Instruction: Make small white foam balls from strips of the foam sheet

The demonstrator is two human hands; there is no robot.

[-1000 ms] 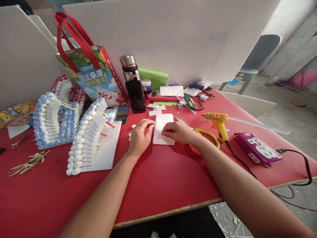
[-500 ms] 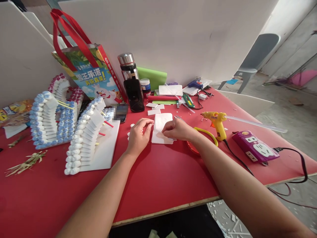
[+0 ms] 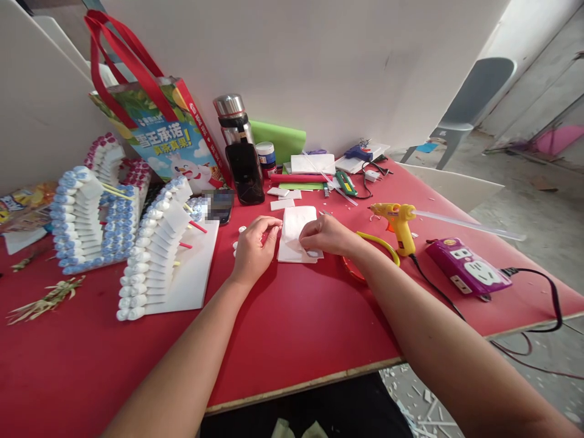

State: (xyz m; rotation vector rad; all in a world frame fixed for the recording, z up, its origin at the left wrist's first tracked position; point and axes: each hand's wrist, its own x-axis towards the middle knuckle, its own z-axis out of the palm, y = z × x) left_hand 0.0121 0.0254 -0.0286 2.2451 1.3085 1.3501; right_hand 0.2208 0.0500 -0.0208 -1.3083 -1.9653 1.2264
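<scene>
- Right hand point(image 3: 331, 234) bunched over thin white rectangular sheets point(image 3: 298, 219) (pinching, I couldn't tell).
- Left hand point(image 3: 255, 246) curled beside them, grip unclear.
- Sheets lay, seemingly unfinished, in from the red worktop's point(image 3: 296, 334) front edge.
- Leftward, a white knobbly-rimmed curved model point(image 3: 157, 267) looked largely assembled.

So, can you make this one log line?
left hand: beside white sheets | right hand: over white sheets | glue gun: on red table

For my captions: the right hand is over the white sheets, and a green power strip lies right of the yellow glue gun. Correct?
The head view shows the power strip purple, not green. It lies right of the yellow glue gun, and the right hand is over the white sheets.
</scene>
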